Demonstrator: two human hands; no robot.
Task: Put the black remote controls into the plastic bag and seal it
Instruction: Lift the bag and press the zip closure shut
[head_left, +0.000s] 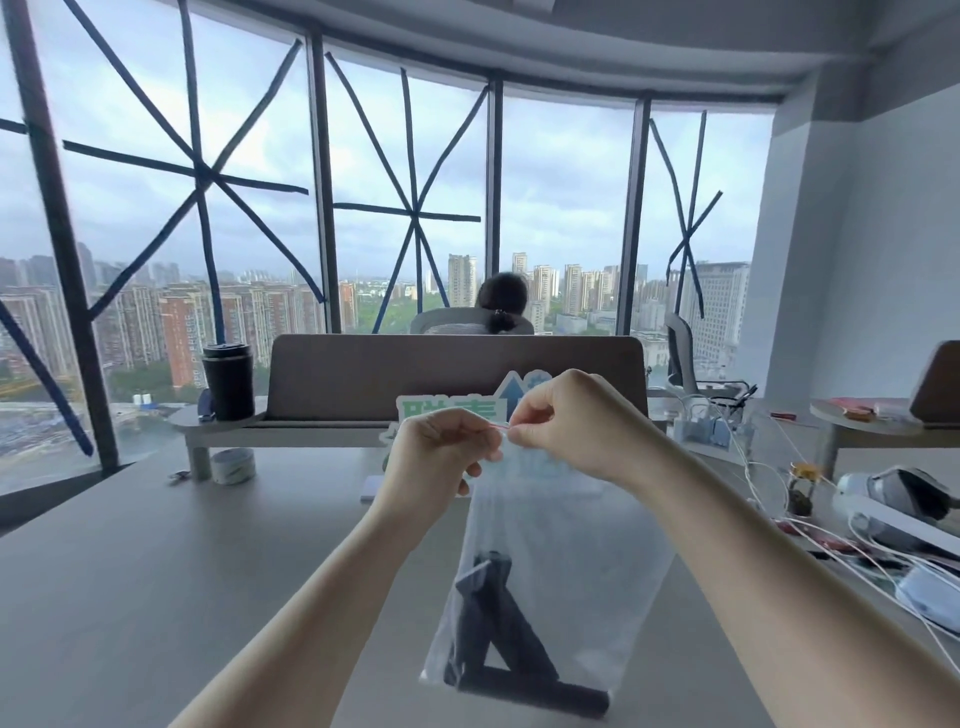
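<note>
A clear plastic bag (566, 545) hangs upright above the desk, held by its top edge. Black remote controls (498, 639) lie crossed at the bottom of the bag, seen through the plastic. My left hand (441, 452) pinches the left part of the bag's red-lined top strip. My right hand (576, 421) pinches the same strip just to the right, thumb and forefinger pressed together. The two hands nearly touch at the strip.
The grey desk (156, 571) spreads below. A black tumbler (227, 382) and a tape roll (234, 465) stand at the back left. A brown divider (457, 374) and a green sign (452, 410) sit behind the hands. White cables (769, 483) and a headset (898, 491) lie right.
</note>
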